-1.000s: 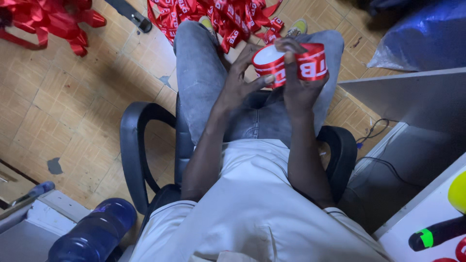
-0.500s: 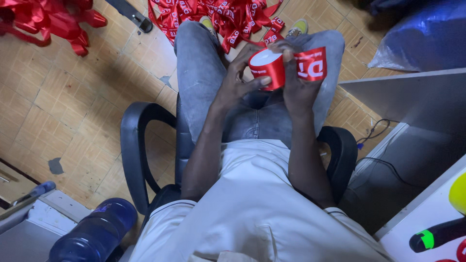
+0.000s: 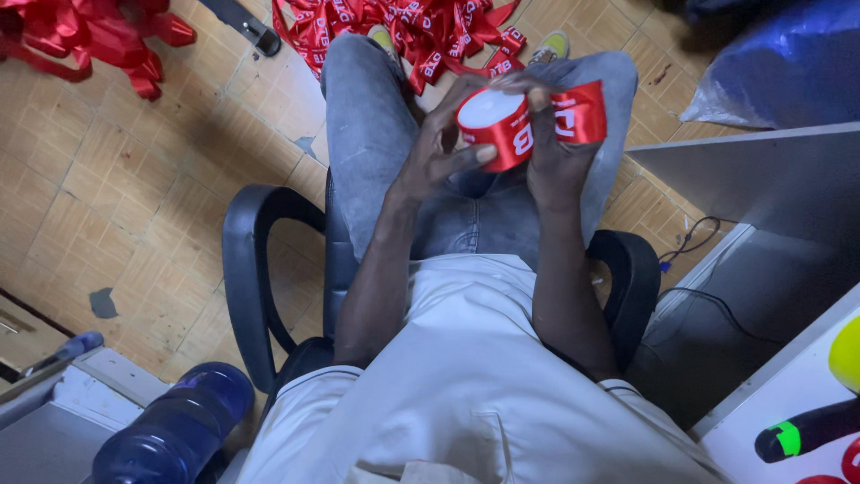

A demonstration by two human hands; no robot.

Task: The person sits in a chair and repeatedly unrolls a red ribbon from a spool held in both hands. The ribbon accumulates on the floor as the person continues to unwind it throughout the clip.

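Left hand (image 3: pixel 430 157) cups the ribbon roll (image 3: pixel 494 125) — right hand (image 3: pixel 546 152) pinches its loose end (image 3: pixel 580 112), just beside.

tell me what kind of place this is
Probably a small workroom or home workspace. The person sits in a black office chair on a parquet floor, heaps of cut red ribbon lie at their feet, and both hands hold a red ribbon roll.

Both forearms extend forward over the lap. The left hand (image 3: pixel 439 152) curls with fingers bent inward. The right hand (image 3: pixel 546 148) is raised opposite, fingers closed in grip.
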